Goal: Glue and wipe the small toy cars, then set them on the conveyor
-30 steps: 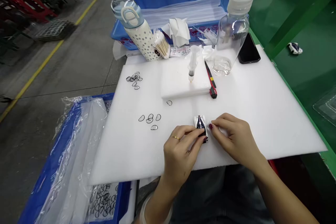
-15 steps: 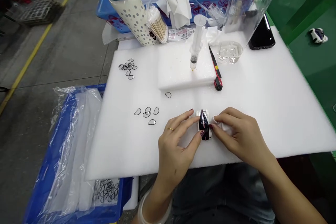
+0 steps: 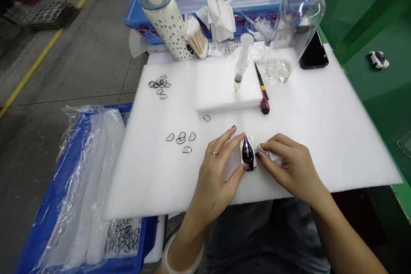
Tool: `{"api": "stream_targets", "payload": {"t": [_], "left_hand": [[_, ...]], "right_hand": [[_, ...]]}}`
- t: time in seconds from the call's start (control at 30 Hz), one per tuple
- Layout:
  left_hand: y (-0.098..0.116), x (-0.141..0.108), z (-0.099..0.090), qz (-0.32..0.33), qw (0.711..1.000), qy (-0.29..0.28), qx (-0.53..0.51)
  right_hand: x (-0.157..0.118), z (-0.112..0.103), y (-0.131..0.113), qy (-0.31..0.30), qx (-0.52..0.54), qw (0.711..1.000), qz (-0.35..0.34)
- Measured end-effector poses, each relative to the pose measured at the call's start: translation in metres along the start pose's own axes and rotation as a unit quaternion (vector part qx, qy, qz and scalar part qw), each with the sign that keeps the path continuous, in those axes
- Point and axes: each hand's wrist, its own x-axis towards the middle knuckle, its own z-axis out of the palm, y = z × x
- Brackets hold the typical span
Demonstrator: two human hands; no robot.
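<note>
The left hand (image 3: 218, 171) is pinching a small dark-and-white toy car (image 3: 248, 154) between thumb and fingers, near the near edge of the white foam sheet (image 3: 337, 137). The right hand (image 3: 290, 167) is gripping a crumpled white cloth (image 3: 272, 156) and pressing it against the car's right side. Small black rings (image 3: 181, 140) are lying to the left, with a syringe (image 3: 241, 62) standing farther back on a foam block (image 3: 218, 90).

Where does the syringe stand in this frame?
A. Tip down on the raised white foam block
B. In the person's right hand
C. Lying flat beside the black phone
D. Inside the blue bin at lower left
A: the syringe stands tilted, tip down, on the raised foam block, left of the red-and-black pen.
</note>
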Motion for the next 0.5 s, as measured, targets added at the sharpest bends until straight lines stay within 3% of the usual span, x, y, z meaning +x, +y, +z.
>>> {"api": "stream_targets", "payload": {"t": [0.07,0.13,0.33,0.5], "left_hand": [[-0.001,0.003,-0.003,0.047,0.993,-0.099,0.032],[0.000,0.006,0.000,0.078,0.986,-0.130,0.073],[-0.003,0.002,0.020,0.068,0.989,0.060,0.117],[-0.009,-0.005,0.012,0.059,0.995,0.051,0.055]], "right_hand": [[-0.002,-0.002,0.001,0.009,0.015,1.000,-0.006],[-0.007,-0.004,0.001,0.026,0.013,0.999,-0.015],[-0.026,-0.007,0.003,0.065,-0.063,0.993,-0.079],[-0.033,-0.006,0.002,0.092,-0.072,0.986,-0.117]]}}
